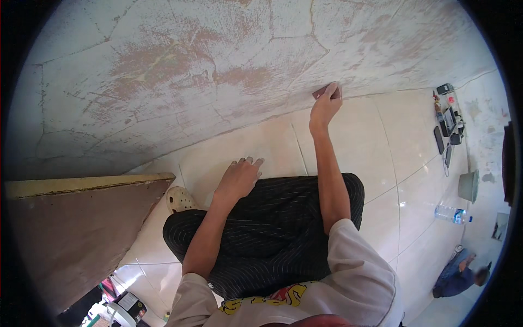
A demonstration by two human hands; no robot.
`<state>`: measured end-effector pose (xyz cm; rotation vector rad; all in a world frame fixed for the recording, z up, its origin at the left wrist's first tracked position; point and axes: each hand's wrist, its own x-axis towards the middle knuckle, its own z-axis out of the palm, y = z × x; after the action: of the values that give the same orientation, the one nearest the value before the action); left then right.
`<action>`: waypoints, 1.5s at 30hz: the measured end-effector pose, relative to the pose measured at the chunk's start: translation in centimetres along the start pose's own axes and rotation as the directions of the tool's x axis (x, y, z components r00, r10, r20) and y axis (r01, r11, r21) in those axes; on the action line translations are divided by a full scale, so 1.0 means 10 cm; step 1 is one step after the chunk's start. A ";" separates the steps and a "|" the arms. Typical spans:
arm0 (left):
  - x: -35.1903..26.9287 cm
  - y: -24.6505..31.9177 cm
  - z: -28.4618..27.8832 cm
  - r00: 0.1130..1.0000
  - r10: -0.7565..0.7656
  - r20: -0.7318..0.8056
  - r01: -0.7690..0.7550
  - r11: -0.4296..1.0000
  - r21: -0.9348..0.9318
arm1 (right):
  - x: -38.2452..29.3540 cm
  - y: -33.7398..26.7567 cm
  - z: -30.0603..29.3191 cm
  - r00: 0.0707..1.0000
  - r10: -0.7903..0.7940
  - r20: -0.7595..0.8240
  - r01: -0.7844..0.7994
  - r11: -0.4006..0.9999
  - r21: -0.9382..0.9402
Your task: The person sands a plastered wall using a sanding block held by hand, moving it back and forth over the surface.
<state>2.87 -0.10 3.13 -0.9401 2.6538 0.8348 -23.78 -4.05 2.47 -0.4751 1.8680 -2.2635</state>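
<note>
My right hand (328, 102) grips a reddish-brown piece of sandpaper (320, 93) and holds it against the foot of the wall (253, 77), just above the floor joint. The wall is whitish, with rubbed reddish-brown patches and cracks. My left hand (241, 175) holds nothing; its fingers are spread, dusty at the tips, just over the edge of my dark striped clothing. Between the hand and the wall lies the glossy tiled floor (278, 143).
A brown panel with a pale edge (90, 184) stands at left, beside a beige clog (179, 200). Along the right wall are a phone (438, 139), small items, a grey-green bucket (468, 186) and a plastic bottle (449, 214). Another person (455, 276) sits far right. Containers (126, 308) stand lower left.
</note>
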 end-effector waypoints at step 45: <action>0.22 -0.04 0.59 0.999 -0.031 0.040 0.027 0.993 0.112 | -0.16 -0.03 0.01 0.919 -0.387 0.069 0.393 0.904 -0.168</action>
<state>1.39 1.89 -2.65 -0.9211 2.6146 0.6844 -22.23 -3.51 2.56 -0.9923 2.1282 -2.3022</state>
